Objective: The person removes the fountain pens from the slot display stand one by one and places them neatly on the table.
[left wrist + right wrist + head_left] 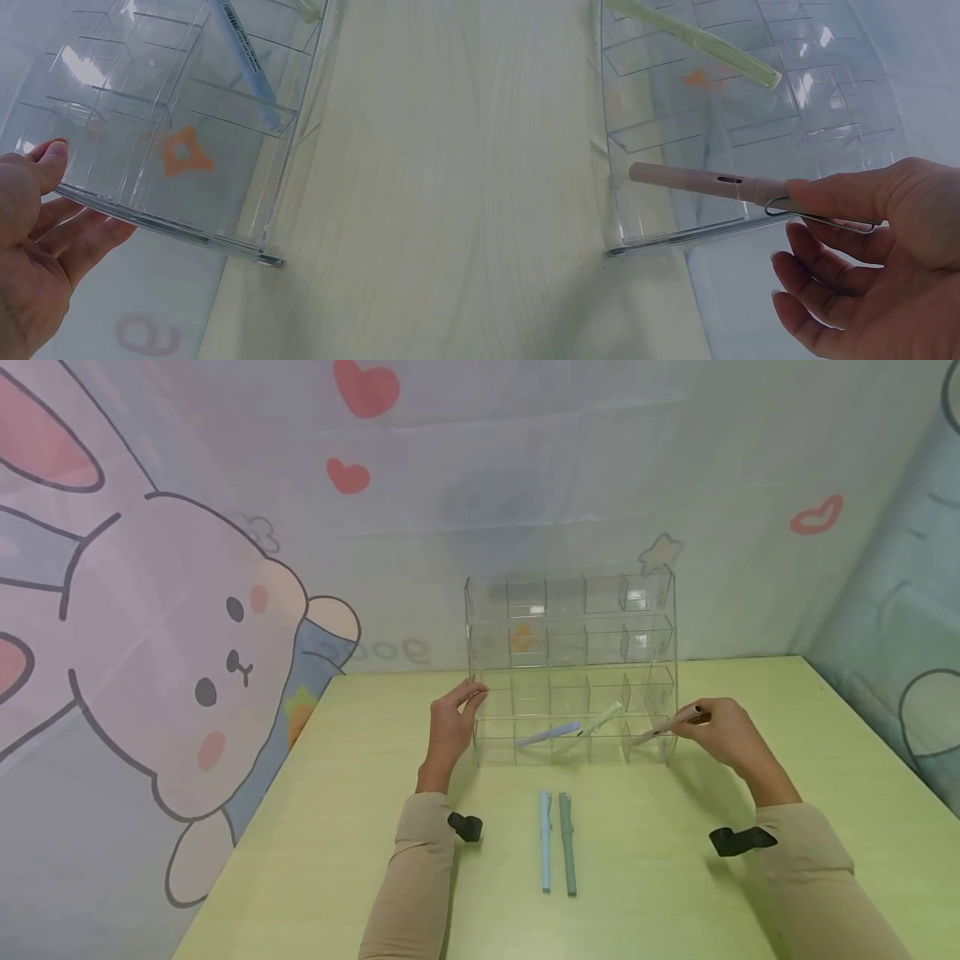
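Observation:
A clear tiered display rack [566, 669] stands upright at the back of the table. My left hand [450, 722] grips its left side edge, thumb in front and fingers behind in the left wrist view. My right hand [723, 731] pinches a pale pink pen [697, 180] by its clip end. The pen slants at the rack's right end, its far end at the lowest row's rightmost compartment. A periwinkle pen [551, 733] and a light green pen [602, 718] lean in the lowest row, left of the pink one.
A light blue pen [545, 843] and a grey-green pen [568, 847] lie side by side on the table [637, 893] in front of the rack. Close behind the rack hangs a printed cloth [420, 552] with hearts and a cartoon rabbit.

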